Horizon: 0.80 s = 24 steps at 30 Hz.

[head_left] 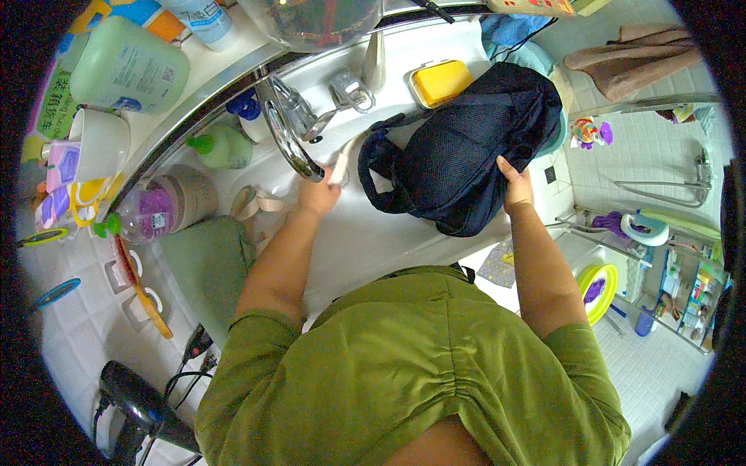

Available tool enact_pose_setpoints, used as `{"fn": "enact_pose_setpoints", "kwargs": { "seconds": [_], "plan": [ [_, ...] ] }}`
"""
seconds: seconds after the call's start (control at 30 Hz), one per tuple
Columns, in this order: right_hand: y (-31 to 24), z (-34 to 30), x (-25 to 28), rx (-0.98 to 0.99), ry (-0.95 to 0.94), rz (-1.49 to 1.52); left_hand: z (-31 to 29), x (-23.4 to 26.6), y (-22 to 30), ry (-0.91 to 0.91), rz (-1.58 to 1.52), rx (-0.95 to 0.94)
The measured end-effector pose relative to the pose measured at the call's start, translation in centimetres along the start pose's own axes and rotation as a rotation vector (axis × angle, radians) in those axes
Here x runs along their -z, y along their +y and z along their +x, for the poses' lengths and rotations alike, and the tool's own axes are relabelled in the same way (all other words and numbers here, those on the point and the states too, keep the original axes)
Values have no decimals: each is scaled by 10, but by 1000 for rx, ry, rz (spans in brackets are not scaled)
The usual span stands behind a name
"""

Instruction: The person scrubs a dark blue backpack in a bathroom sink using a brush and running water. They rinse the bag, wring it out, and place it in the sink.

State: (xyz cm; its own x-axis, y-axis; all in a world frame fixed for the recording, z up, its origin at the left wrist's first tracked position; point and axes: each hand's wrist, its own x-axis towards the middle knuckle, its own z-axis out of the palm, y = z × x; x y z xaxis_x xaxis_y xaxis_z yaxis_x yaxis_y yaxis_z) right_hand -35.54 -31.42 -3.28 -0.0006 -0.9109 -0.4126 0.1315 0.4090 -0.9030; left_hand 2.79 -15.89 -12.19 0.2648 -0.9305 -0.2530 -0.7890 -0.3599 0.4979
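Observation:
A dark navy mesh-fabric backpack (466,147) lies on its side across the right part of the white sink (357,241); its strap loops to the left. My right hand (517,185) grips the bag's right edge, thumb on top and the other fingers hidden beneath. Below the chrome faucet (289,136), my left hand (318,196) is closed around a slim off-white stick-shaped thing (342,161), whose far end points up toward the bag strap. The spout partly covers that hand, and the kind of thing it holds is unclear.
A yellow soap box (441,82) sits on the back ledge. On the left stand a green bottle (221,147), a big pale-green jug (132,66) and a bottle with purple contents (148,213). A black hair dryer (144,404) hangs lower left. A pale-blue basin (553,144) is behind the bag.

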Motion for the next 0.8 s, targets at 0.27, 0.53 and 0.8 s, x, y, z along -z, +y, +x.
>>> {"fn": "enact_pose_setpoints", "kwargs": {
  "seconds": [0.27,0.53,0.8],
  "plan": [
    [-4,-4,-7,9,32,-1,-29,-27,11,-114,312,-252],
    [3,1,0,25,-24,-24,-24,-21,12,-181,382,-251],
    [-3,-3,-4,27,-19,-18,-40,3,43,-124,64,-87]
  ]
}}
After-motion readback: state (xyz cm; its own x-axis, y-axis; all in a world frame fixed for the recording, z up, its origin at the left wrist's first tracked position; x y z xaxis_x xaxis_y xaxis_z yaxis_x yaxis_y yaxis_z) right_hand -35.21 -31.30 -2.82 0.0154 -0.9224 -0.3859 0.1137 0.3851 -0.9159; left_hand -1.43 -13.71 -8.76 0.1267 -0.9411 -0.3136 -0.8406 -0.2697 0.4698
